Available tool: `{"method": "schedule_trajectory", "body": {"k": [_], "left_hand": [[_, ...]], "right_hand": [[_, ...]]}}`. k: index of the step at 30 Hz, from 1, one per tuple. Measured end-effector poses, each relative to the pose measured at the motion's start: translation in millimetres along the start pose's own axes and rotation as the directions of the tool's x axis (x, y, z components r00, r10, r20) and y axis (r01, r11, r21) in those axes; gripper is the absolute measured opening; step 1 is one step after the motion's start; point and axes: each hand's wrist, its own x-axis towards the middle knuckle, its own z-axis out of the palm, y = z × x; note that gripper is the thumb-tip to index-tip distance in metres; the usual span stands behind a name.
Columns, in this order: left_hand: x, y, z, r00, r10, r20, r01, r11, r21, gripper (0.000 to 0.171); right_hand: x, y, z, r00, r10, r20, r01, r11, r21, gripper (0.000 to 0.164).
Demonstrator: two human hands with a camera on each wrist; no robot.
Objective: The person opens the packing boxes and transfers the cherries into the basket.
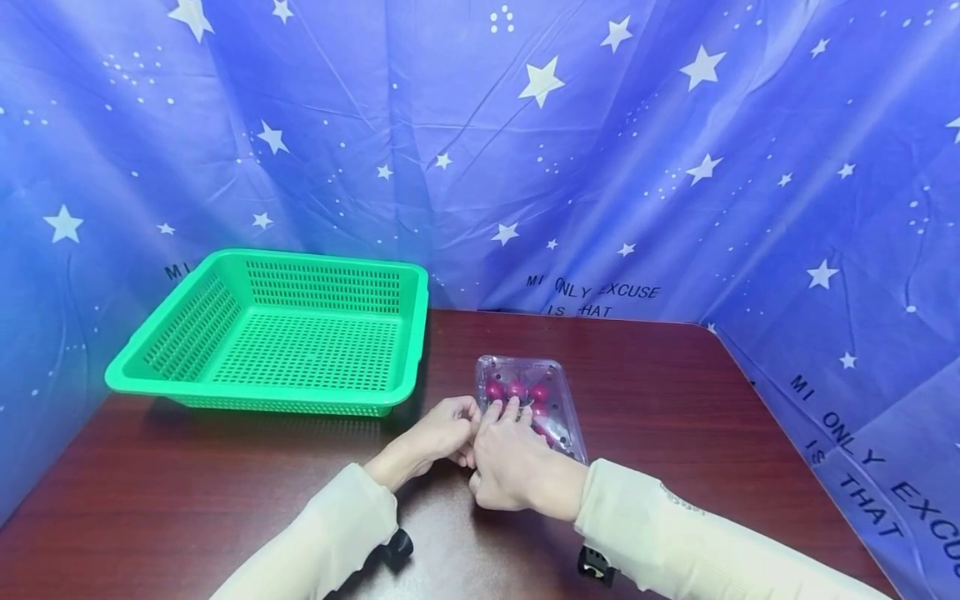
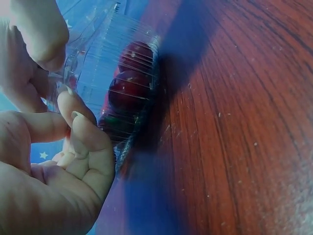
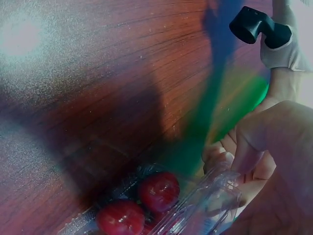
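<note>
A clear plastic fruit box lies on the table in front of me, with several round, shiny dark-red fruits inside. At its near left corner my left hand pinches the plastic rim, fingertips and thumb close together. My right hand lies over the near part of the box, fingers spread across the lid and thumb bent down at the edge. In the left wrist view the right thumb presses at the rim beside the left fingertips. The right wrist view shows two fruits through the ribbed side wall.
A green plastic basket with slotted walls stands at the back left, nothing in it. The dark red-brown wooden table extends right of the box. A blue star-printed curtain hangs behind and along the sides.
</note>
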Motion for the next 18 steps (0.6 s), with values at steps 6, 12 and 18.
{"method": "schedule_trajectory", "body": {"k": [6,12,18], "left_hand": [[1.2,0.5,-4.8,1.0,-0.008,0.008,0.008,1.0,-0.008,0.015],[2.0,4.9,-3.0,0.998,-0.017,0.053,0.017,1.0,-0.006,0.014],[1.3,3.4,-3.8,0.998,-0.052,0.033,0.052,0.999,-0.001,0.016]], "right_hand": [[-0.9,8.9,-3.5,0.999,-0.007,-0.052,0.012,0.995,0.096,0.069],[-5.6,14.1,-5.9,0.999,-0.012,-0.052,0.02,0.986,0.163,0.069],[-5.6,13.4,-3.4,0.994,-0.016,-0.112,0.034,0.986,0.161,0.075]]}}
